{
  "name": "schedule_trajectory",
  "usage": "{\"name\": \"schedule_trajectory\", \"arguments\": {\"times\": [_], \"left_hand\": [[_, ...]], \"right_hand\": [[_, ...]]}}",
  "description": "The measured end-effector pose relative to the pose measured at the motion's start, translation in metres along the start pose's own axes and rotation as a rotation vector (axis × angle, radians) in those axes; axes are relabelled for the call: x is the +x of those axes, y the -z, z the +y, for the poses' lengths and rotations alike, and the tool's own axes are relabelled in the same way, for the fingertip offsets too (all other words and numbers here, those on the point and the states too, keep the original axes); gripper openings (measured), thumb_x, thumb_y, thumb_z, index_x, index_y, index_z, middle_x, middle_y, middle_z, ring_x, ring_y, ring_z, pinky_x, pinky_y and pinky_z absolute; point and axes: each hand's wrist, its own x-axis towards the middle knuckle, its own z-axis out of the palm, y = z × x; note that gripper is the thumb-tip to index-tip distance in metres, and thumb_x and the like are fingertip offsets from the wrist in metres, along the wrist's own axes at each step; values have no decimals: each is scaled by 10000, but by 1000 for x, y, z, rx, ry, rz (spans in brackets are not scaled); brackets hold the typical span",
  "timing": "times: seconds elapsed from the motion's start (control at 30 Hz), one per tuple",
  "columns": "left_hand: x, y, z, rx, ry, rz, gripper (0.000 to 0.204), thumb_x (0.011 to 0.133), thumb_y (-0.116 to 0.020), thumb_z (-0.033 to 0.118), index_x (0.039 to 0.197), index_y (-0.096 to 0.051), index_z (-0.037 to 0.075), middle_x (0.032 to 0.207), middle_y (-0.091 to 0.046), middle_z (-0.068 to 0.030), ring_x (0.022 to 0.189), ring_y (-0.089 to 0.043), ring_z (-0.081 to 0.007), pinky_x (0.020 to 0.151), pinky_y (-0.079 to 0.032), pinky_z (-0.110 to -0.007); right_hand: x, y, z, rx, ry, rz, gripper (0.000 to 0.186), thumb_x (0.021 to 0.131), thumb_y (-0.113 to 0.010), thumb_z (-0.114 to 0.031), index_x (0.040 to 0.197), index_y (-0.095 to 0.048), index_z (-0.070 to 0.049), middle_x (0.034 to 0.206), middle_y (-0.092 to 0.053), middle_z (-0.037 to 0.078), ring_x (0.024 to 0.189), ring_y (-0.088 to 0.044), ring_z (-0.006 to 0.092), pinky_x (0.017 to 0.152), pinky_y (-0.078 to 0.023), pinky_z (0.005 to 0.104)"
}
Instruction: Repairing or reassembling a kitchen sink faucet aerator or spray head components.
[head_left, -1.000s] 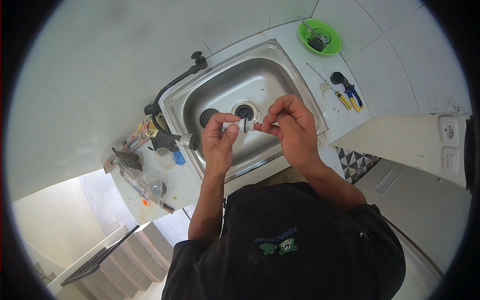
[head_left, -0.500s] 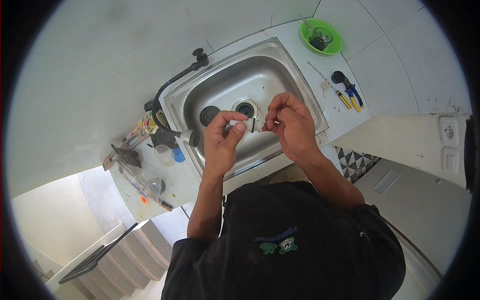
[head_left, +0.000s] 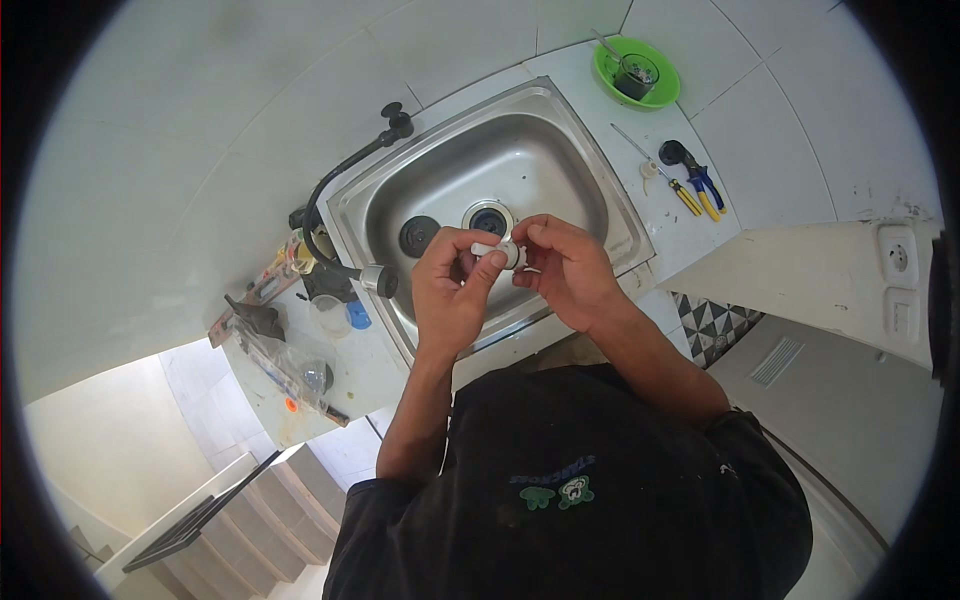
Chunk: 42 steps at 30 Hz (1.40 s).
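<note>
Over the near half of the steel sink [head_left: 590,165], my left hand [head_left: 447,295] pinches a small white plastic fitting [head_left: 513,254] between thumb and fingers. A dark ring runs around the fitting. At the fitting's right end, my right hand [head_left: 572,272] closes its bent fingers around the edge; their exact contact is partly hidden. Beyond the hands lies the round drain [head_left: 488,219]. A dark round strainer or plug [head_left: 419,237] rests in the basin to the left of it.
A black flexible faucet [head_left: 325,185] arches along the sink's left side. On the right counter lie a screwdriver [head_left: 684,196], pliers [head_left: 707,190] and a green bowl [head_left: 661,92] holding a glass. The left counter carries a plastic bag [head_left: 285,365] and a blue cap [head_left: 357,313].
My right hand has moved slightly down and left, its fingers now around the fitting's end. The fitting has turned in my left hand, so its end faces more toward me.
</note>
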Motion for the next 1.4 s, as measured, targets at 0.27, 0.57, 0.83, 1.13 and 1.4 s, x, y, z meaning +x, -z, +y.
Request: {"name": "schedule_trajectory", "arguments": {"times": [0.27, 0.57, 0.83, 1.13, 1.4], "left_hand": [[3, 3, -15, -366, 136, 66, 171, 865, -685, 125, 993, -628, 27, 720, -503, 50, 615, -400, -43, 588, -328, -205], [1, 3, -14, -539, 141, 50, 178, 871, -679, 122, 1008, -631, 19, 745, -528, 41, 633, -410, -39, 584, -315, -190], [1, 3, -16, -402, 57, 66, 162, 875, -678, 121, 998, -642, 21, 807, -562, 24, 715, -452, -45, 650, -345, -196], [10, -8, -12, -1229, 491, 237, 273, 956, -534, 330, 1021, -560, 66, 1189, -585, -174, 1116, -573, -261, 928, -493, -373], [3, -12, -14, -1428, 396, 27, 302, 976, -467, 377, 985, -586, 100, 1370, -471, -185, 1276, -451, -297, 1063, -387, -413]], "right_hand": [[2, 1, 3, 28, -45, -45, 112, 899, -596, -124, 988, -588, -57, 859, -594, 22, 755, -600, 137, 707, -516, 307], [2, 3, 6, 91, -52, -109, 97, 892, -586, -94, 979, -585, -50, 845, -601, 38, 766, -606, 150, 716, -516, 318], [6, 8, 10, 225, -85, -164, 98, 883, -582, -66, 978, -587, -43, 853, -607, 42, 760, -604, 157, 719, -513, 321], [7, 7, -1, -29, -11, -43, 92, 876, -613, -107, 913, -637, -27, 772, -604, 22, 668, -586, 115, 563, -478, 282], [-1, -18, 6, -1328, 891, -76, 83, 810, -650, -99, 884, -679, -75, 687, -573, 55, 572, -554, 184, 523, -442, 301]]}}
